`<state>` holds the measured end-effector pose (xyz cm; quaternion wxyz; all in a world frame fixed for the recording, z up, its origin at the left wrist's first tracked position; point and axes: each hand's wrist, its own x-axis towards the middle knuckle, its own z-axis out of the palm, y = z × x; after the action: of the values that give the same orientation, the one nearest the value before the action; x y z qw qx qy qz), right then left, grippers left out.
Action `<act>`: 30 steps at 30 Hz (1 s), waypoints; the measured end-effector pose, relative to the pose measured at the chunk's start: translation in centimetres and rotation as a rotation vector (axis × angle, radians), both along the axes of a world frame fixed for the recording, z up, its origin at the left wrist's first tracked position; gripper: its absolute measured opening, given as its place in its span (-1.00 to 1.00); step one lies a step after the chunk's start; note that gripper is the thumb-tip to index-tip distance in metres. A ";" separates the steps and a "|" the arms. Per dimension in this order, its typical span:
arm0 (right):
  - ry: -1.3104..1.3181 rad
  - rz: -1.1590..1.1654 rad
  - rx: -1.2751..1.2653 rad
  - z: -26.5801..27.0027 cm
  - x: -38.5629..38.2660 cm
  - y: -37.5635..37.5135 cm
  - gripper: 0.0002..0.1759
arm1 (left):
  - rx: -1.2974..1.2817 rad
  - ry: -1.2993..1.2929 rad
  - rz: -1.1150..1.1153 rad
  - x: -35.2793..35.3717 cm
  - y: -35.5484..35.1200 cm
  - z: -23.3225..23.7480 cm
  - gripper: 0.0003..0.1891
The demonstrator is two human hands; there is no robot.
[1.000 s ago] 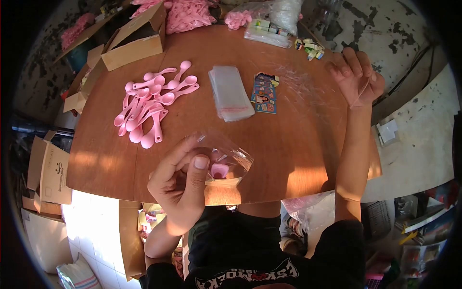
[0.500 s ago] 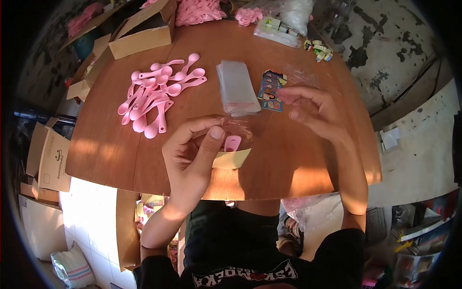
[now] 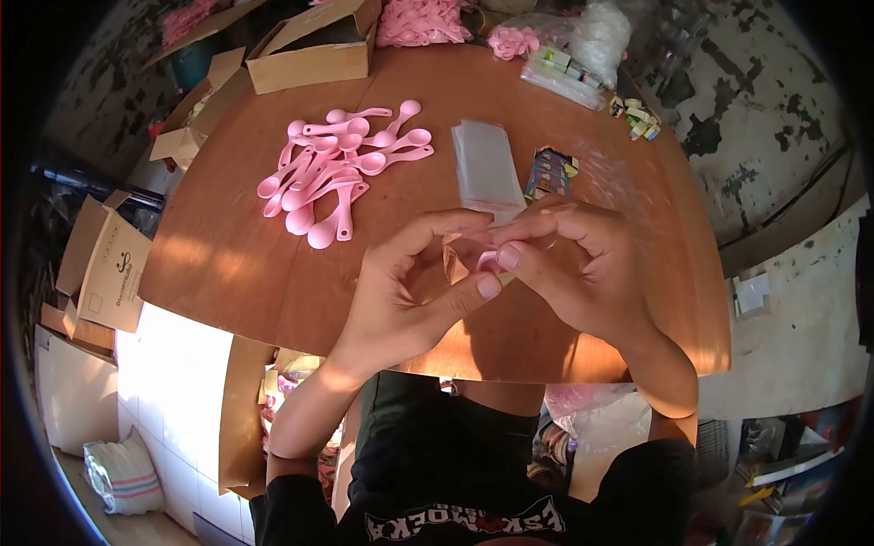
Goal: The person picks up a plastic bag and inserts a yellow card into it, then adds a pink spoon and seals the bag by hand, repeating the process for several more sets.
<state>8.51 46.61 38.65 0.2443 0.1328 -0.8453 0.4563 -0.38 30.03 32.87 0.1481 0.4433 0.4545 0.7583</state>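
Both of my hands are at a clear plastic bag [image 3: 453, 257] above the table's front part. Part of a pink spoon [image 3: 488, 261] shows inside the bag between the thumbs; the rest is covered by fingers. My left hand [image 3: 396, 287] grips the bag from the left with thumb and fingers. From the right, my right hand [image 3: 596, 264] pinches the bag's upper part. Just beyond the hands lie a stack of clear plastic bags [image 3: 487, 164] and some blue printed cards [image 3: 549, 171]. Farther left is a loose pile of pink measuring spoons [image 3: 341, 173].
An open cardboard box [image 3: 314, 62] stands on the table's far left, near a heap of pink spoons [image 3: 423, 23]. Packed bags [image 3: 564, 73] and small folded cards [image 3: 637, 118] lie at the far right. Another carton [image 3: 114, 268] is left of the table.
My right hand has come left and down from beside the printed cards to pinch the bag. My left hand still holds the bag, now farther right. The camera view has shifted slightly.
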 end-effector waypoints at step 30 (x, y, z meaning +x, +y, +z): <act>-0.441 -0.110 -0.574 -4.7 3.5 3.3 -0.78 | -0.161 -0.341 -0.078 1.2 3.7 -3.6 -0.77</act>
<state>12.00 49.89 33.92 0.1075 -0.0887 -0.7211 0.6787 0.80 33.74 29.25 0.2875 0.3124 0.4645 0.7771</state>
